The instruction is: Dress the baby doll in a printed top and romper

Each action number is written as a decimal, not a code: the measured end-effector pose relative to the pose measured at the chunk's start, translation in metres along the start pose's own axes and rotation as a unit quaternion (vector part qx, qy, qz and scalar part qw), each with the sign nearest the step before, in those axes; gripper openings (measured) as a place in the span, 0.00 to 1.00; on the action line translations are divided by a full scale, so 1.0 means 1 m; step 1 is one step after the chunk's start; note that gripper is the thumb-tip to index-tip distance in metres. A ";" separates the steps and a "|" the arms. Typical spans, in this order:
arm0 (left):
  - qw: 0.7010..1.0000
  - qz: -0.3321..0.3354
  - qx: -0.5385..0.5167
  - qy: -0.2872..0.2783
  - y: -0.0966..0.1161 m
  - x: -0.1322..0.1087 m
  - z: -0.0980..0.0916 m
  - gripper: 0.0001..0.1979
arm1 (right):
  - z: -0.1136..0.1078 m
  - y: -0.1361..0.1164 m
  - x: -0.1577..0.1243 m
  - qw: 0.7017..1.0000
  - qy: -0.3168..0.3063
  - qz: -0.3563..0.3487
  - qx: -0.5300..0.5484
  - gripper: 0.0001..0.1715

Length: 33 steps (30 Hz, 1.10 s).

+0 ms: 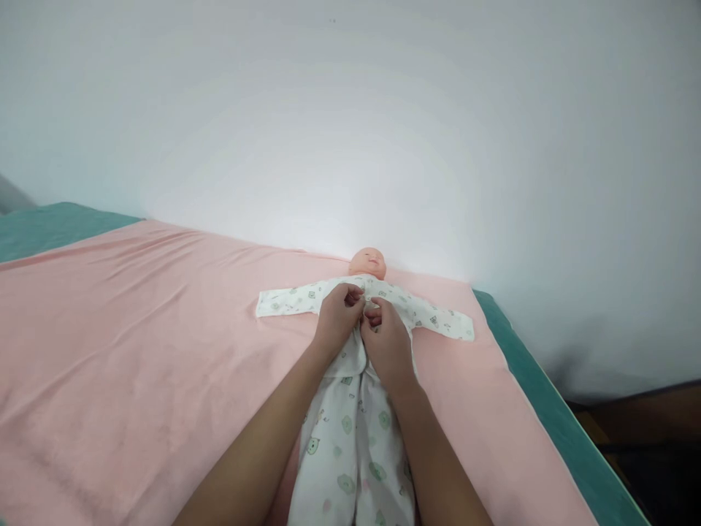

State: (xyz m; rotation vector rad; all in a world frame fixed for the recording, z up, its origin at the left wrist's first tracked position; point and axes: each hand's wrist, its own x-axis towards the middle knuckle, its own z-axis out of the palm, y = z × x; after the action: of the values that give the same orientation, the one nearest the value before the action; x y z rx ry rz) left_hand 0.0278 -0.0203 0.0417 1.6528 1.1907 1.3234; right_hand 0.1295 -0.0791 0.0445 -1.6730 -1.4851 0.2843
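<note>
A baby doll (368, 263) lies on its back, its head toward the wall. It wears a white baby jacket (437, 318) with a small green animal print, both sleeves spread out sideways. Matching trousers (350, 446) stretch down toward me. My left hand (340, 315) pinches the jacket's front edge at the chest, fingertips closed. Right beside it, my right hand (386, 337) pinches the other side of the same front opening. The fingertips of both hands nearly meet; any fastener between them is too small to make out.
Under the doll is a pink sheet (136, 351) with some wrinkles at the left. Green bedding (537, 380) shows along the right edge and at the far left. A pale wall (350, 131) rises behind the doll's head. Dark brown furniture (651, 416) stands at the lower right.
</note>
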 end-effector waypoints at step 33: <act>0.986 -0.013 -0.033 -0.162 0.012 -0.039 -0.030 0.06 | -0.026 0.008 -0.028 0.965 -0.058 0.047 0.250 0.12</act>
State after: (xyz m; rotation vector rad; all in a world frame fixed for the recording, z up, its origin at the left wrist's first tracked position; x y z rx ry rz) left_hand -0.0007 -0.0618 0.0472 1.7195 0.9608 1.0183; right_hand 0.1453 -0.1149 0.0450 -1.3326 -1.2805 0.7552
